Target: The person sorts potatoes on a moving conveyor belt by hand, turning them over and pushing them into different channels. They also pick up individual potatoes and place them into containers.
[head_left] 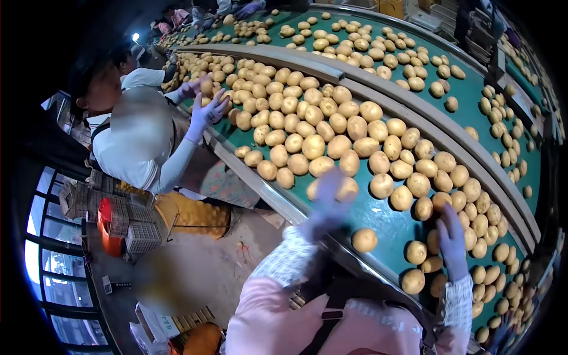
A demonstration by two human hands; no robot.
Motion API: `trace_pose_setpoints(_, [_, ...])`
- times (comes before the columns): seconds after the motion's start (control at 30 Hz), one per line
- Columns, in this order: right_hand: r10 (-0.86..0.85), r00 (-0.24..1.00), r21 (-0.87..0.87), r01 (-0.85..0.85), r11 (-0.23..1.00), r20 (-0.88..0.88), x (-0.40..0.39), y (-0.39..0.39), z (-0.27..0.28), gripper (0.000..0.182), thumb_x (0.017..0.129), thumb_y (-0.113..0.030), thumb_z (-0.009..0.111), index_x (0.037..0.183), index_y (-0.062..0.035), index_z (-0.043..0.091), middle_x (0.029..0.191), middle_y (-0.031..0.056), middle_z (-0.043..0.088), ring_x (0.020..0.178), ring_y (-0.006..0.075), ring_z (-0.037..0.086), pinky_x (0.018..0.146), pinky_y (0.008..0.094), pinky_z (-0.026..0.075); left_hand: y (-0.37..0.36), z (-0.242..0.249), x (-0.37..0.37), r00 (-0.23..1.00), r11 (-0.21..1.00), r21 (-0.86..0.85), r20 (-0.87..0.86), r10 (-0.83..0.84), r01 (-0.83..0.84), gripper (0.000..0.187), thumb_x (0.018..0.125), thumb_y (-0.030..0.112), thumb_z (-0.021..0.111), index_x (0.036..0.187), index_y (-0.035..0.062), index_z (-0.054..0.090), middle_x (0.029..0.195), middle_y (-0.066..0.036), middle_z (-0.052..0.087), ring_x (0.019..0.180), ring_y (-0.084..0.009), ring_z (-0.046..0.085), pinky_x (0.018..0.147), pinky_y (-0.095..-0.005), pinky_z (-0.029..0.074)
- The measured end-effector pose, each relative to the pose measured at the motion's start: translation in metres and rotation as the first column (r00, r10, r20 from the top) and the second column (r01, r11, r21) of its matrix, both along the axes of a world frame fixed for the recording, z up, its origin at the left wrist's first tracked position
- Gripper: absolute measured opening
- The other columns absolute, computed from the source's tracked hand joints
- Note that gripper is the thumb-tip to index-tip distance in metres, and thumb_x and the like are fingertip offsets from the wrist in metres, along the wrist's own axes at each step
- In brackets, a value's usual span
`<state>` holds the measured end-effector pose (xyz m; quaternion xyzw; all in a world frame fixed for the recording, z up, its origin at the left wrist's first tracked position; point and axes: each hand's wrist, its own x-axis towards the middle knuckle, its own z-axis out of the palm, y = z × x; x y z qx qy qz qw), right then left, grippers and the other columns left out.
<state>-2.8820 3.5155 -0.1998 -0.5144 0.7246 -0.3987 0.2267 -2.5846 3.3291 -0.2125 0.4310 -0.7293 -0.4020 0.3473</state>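
Note:
My left hand (329, 204), in a purple glove, is smeared by motion over the near edge of the green conveyor belt (378, 223). Pale potatoes show on both sides of it, and its fingers are too blurred to make out. My right hand (452, 241), gloved the same way, lies among the potatoes farther right with its fingers stretched out. Its fingertips are right at a darker potato (441, 200), and another potato (433, 241) sits beside the hand. A single potato (364, 240) rests on the belt between my two hands.
A co-worker (139, 139) in purple gloves handles potatoes at the left along the same belt. A wooden divider (408, 112) separates this lane from a second potato lane (438, 118). The metal belt edge (260, 183) runs before me. Crates (142, 235) stand on the floor.

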Motion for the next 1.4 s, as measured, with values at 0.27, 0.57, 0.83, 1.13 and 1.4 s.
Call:
trace_pose_setpoints(0.27, [0.386, 0.669, -0.048, -0.533, 0.845, -0.635, 0.169, -0.267, -0.022, 0.059, 0.093, -0.048, 0.052, 0.139, -0.011, 0.053, 0.145, 0.019, 0.048, 0.139, 0.0367, 0.039, 0.116, 0.0579, 0.02, -0.127, -0.052, 0.111, 0.586, 0.808, -0.55, 0.589, 0.556, -0.213, 0.069, 0.092, 0.051, 0.059, 0.149, 0.0155, 0.044, 0.153, -0.021, 0.037, 0.138, -0.0523, 0.032, 0.113, -0.0681, 0.021])
trace_pose_setpoints(0.57, [0.491, 0.659, 0.0, -0.597, 0.802, -0.569, 0.142, -0.164, -0.018, 0.064, 0.085, -0.042, 0.066, 0.141, -0.0145, 0.052, 0.133, 0.0175, 0.056, 0.129, 0.0348, 0.049, 0.11, 0.068, 0.025, -0.017, -0.034, 0.045, 0.656, 0.893, -0.377, 0.743, 0.132, 0.247, 0.07, 0.091, 0.046, 0.061, 0.15, 0.0131, 0.041, 0.154, -0.013, 0.038, 0.14, -0.0458, 0.034, 0.109, -0.0694, 0.024])
trace_pose_setpoints(0.83, [0.126, 0.779, 0.101, -0.081, 0.992, -0.614, 0.051, 0.078, -0.011, 0.057, 0.083, -0.035, 0.065, 0.128, -0.0021, 0.055, 0.123, 0.0161, 0.055, 0.125, 0.0356, 0.047, 0.111, 0.061, 0.027, 0.142, 0.007, -0.063, 0.562, 0.636, -0.144, 0.637, -0.527, 0.759, 0.065, 0.088, 0.04, 0.069, 0.14, 0.0056, 0.05, 0.148, -0.026, 0.04, 0.134, -0.0549, 0.034, 0.109, -0.0723, 0.022])
trace_pose_setpoints(1.13, [-0.302, 0.832, 0.151, 0.411, 0.899, -0.466, 0.009, 0.212, 0.016, 0.065, 0.08, -0.032, 0.073, 0.136, -0.0069, 0.052, 0.147, 0.0248, 0.041, 0.137, 0.0433, 0.038, 0.11, 0.0653, 0.022, 0.122, -0.008, -0.076, 0.734, 0.818, -0.268, 0.632, -0.25, 0.509, 0.083, 0.084, 0.043, 0.073, 0.152, 0.0094, 0.038, 0.16, -0.026, 0.023, 0.144, -0.0533, 0.02, 0.116, -0.0674, 0.013])
trace_pose_setpoints(1.4, [-0.098, 0.854, 0.224, 0.242, 0.944, -0.512, 0.0, 0.243, -0.007, 0.072, 0.082, -0.05, 0.069, 0.141, -0.013, 0.051, 0.15, 0.0185, 0.043, 0.14, 0.0383, 0.038, 0.112, 0.0673, 0.023, 0.227, -0.037, -0.165, 0.638, 0.606, -0.269, 0.543, -0.546, 0.749, 0.085, 0.082, 0.054, 0.07, 0.148, 0.0083, 0.041, 0.155, -0.028, 0.032, 0.14, -0.055, 0.027, 0.108, -0.071, 0.024])
